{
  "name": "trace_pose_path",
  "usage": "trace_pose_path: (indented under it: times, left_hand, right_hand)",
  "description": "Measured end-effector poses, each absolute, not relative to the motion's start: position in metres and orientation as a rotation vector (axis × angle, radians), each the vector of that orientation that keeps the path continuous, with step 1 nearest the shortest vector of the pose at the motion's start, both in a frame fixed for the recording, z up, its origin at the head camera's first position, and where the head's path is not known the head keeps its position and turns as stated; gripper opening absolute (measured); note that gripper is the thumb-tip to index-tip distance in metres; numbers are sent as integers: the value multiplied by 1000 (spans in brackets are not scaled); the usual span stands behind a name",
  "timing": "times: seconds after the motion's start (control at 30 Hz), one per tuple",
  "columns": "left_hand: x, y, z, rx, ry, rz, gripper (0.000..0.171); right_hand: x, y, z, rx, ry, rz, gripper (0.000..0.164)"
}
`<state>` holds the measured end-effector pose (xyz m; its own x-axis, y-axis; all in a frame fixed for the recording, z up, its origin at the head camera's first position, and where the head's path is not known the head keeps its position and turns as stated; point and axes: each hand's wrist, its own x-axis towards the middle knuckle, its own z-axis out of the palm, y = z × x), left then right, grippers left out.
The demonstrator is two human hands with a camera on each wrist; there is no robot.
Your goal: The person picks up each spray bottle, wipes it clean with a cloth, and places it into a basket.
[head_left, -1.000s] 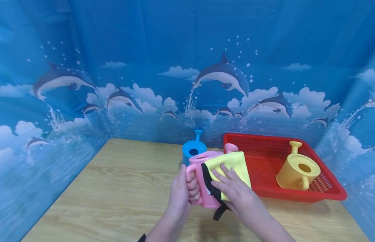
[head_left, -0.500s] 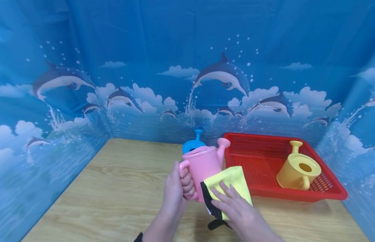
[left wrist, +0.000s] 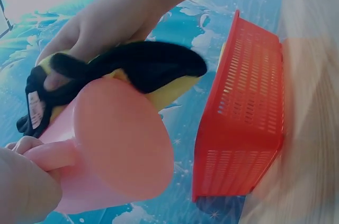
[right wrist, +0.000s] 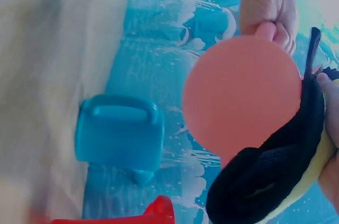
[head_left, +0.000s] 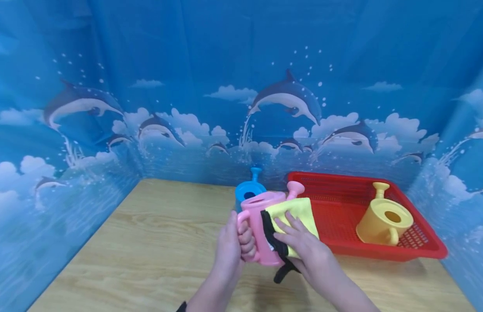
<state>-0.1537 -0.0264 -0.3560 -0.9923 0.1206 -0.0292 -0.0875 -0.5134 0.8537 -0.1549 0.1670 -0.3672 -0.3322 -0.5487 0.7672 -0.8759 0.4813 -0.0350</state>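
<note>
A pink toy watering can (head_left: 260, 216) is lifted over the table, its spout toward the far right. My left hand (head_left: 228, 242) grips it by the handle, fingers wrapped around. Against the can's right side lies a folded yellow cloth (head_left: 299, 212) with a black underside and black edging. My right hand (head_left: 307, 245) spreads its fingers over the yellow face and presses. In the left wrist view, the thumb (left wrist: 54, 80) shows among the cloth's black folds. Both wrist views show the can's flat round bottom (right wrist: 241, 94).
Behind the pink can stands a blue watering can (head_left: 245, 189), partly hidden. To the right, a red plastic basket (head_left: 331, 251) holds a yellow watering can (head_left: 375, 223). A dolphin-printed blue sheet (head_left: 210, 112) borders the wooden table (head_left: 147, 242) at the back and sides.
The cloth slid down the pink can's side, then back up near its top. The can rose toward upright, then lowered and tilted again. The left hand kept its grip on the handle.
</note>
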Motion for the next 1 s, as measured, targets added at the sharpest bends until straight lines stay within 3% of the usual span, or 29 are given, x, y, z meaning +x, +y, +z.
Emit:
trace_pose_path:
  times: [0.03, 0.1, 0.23, 0.67, 0.77, 0.93, 1.0]
  left_hand:
    - [-154, -26, -357, 45, 1490, 2623, 52]
    - [-154, -24, -357, 37, 1500, 2607, 52]
    - [-154, -24, -359, 31, 1511, 2591, 52]
    - [-158, -33, -355, 55, 1365, 2736, 51]
    - [-158, -36, -355, 65, 1374, 2749, 51]
    - [-159, -39, -353, 70, 1363, 2781, 51]
    - [-159, -40, -351, 78, 1366, 2786, 51]
  right_hand:
    - [-157, 166, -365, 1146, -2030, 605, 73]
    - [-159, 165, -361, 1084, -2057, 619, 73]
    - [-164, 163, -356, 1044, -2051, 666, 34]
    - [-160, 172, -365, 1186, -2072, 611, 35]
    - [-156, 176, -370, 1219, -2092, 576, 44]
    - [-148, 187, -379, 1351, -2079, 528, 36]
    - [-144, 191, -381, 1396, -2090, 526, 43]
